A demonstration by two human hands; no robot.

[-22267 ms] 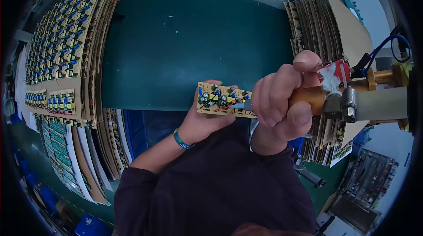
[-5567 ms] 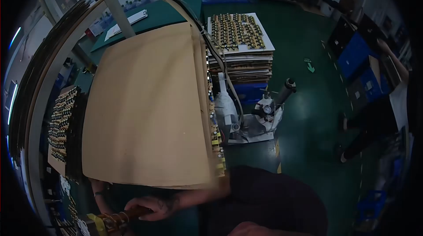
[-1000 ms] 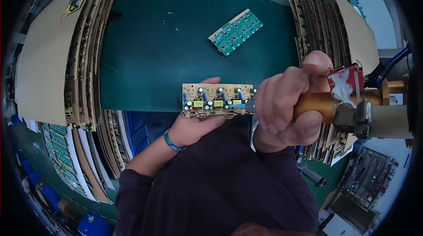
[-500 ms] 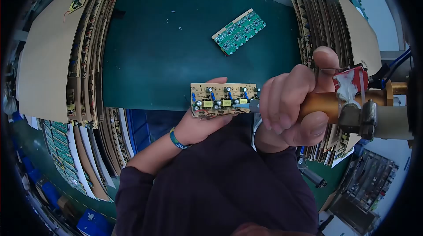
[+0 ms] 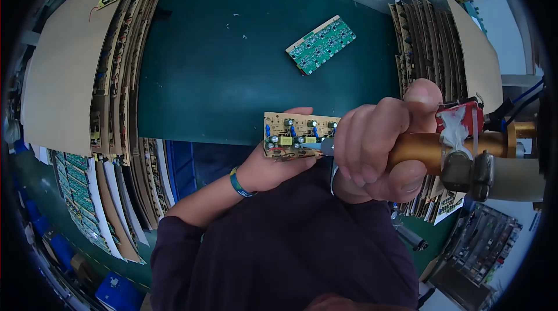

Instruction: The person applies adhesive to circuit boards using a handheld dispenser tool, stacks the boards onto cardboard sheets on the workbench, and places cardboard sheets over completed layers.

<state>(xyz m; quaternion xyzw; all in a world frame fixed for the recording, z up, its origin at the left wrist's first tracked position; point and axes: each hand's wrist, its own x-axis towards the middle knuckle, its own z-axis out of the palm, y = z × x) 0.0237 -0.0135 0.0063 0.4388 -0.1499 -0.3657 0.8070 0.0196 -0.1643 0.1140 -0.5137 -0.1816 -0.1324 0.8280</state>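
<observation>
My left hand point(image 5: 268, 169) grips a tan circuit board point(image 5: 278, 126) from below, thumb along its near edge and fingertips showing past its far edge. Small capacitors, blue parts and yellow blocks stand on the board's upper face. Wrapped round the gold barrel of a glue gun point(image 5: 415, 153) is my right hand point(image 5: 372, 142), fingers closed and thumb underneath. The gun's pale nozzle points left and its tip is among the parts near the board's left end. My right hand hides the board's right end.
On the green table point(image 5: 197, 78) lies another board point(image 5: 322, 44), green side up. Stacks of boards between cardboard sheets stand at left point(image 5: 125, 67) and right point(image 5: 427, 49). A hose runs from the gun to the right edge. A blue bin point(image 5: 122, 292) is at lower left.
The board in my left hand has shifted slightly right. The nozzle tip has moved left along it, to parts nearer its left end. Both hands keep their holds.
</observation>
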